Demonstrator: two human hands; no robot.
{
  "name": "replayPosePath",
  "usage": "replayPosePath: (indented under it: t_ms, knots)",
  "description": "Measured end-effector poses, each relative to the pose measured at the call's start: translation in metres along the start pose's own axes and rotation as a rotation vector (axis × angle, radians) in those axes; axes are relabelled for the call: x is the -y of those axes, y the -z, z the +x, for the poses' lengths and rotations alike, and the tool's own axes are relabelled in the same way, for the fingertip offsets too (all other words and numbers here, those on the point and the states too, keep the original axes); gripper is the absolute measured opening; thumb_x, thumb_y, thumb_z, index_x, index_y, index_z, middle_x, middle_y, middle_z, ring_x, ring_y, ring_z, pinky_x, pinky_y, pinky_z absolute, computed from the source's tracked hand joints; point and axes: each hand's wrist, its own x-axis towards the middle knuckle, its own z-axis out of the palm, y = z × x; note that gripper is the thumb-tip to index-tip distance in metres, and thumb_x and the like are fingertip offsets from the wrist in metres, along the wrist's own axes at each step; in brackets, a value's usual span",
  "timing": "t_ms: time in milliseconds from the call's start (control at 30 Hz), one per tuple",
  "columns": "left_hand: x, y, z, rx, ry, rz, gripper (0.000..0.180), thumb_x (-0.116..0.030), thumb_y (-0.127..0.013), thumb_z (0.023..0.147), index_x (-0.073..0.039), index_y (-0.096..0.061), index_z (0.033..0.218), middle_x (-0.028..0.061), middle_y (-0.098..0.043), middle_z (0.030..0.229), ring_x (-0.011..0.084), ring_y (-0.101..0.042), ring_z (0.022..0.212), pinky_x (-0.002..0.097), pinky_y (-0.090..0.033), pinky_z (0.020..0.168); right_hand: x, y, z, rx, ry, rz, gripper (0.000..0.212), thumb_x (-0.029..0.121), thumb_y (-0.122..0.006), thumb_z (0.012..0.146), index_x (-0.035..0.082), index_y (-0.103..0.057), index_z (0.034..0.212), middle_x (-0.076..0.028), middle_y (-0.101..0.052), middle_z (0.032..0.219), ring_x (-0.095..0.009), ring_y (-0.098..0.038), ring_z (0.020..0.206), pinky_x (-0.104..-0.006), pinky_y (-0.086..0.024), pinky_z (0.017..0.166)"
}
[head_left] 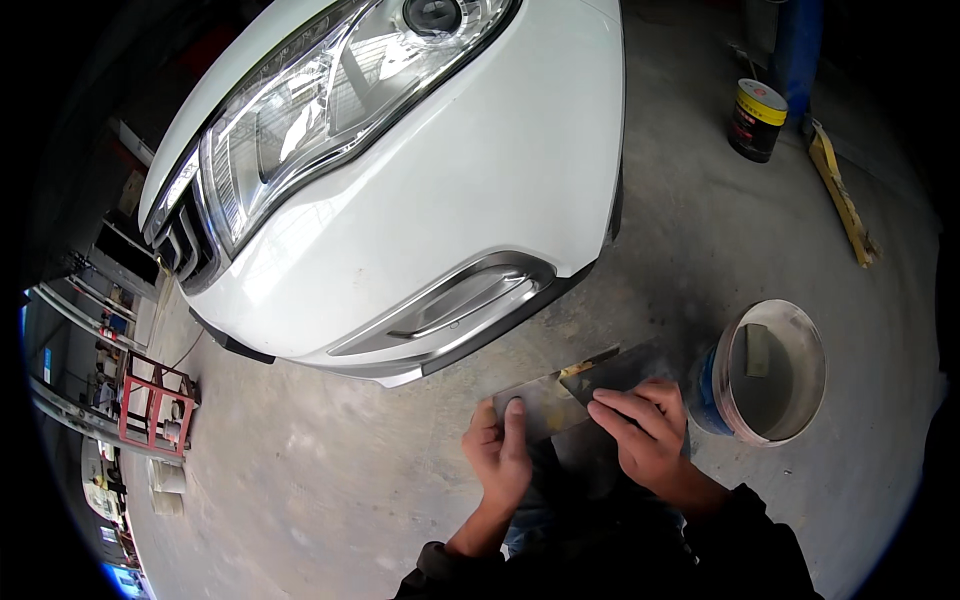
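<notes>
My left hand (pixel 495 458) grips a flat grey putty plate (pixel 537 400), its thumb lying along the top face. Fingers of my right hand (pixel 648 428) are closed on a dark, flat putty scraper (pixel 612 376). A small dab of yellow putty (pixel 573 370) sits where the scraper's edge meets the plate. Beyond my hands stands the front corner of a white car, with its bumper (pixel 430 200), headlight (pixel 330 110) and silver-trimmed fog light (pixel 465 305). Both hands are apart from the bumper.
To my right stands a bucket (pixel 722 395) of cloudy water, a greenish block (pixel 757 350) inside at its wall. Farther off are a black and yellow paint pail (pixel 757 120) and a yellow bar (pixel 840 195) near a blue post (pixel 797 55). A red metal frame (pixel 155 405) is at far left.
</notes>
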Motion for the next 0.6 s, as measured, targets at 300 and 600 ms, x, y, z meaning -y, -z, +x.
replayPosePath:
  t_ms: [300, 600]
  knots:
    - [-0.009, -0.003, -0.022, -0.107, -0.055, -0.064, 0.016, -0.011, -0.057, 0.098, -0.002, -0.056, 0.084, -0.0031, -0.056, 0.077, 0.0022, -0.045, 0.071, 0.0172, -0.036, 0.063, 0.009, 0.001, -0.01, 0.055, 0.06, 0.098, 0.026, 0.008, -0.067, 0.076, 0.007, -0.074, 0.1, 0.0, -0.067, 0.109, -0.017, -0.054, 0.09, -0.033, -0.048, 0.076]
    - [0.003, 0.014, -0.029, 0.219, -0.058, 0.03, 0.015, -0.013, -0.059, 0.097, 0.002, -0.063, 0.097, 0.0015, -0.062, 0.082, 0.0066, -0.051, 0.075, 0.0211, -0.042, 0.069, -0.021, 0.062, 0.012, 0.076, -0.525, 0.803, 0.021, -0.003, -0.064, 0.087, -0.001, -0.071, 0.107, -0.014, -0.071, 0.102, -0.019, -0.067, 0.089, -0.0254, -0.051, 0.076]
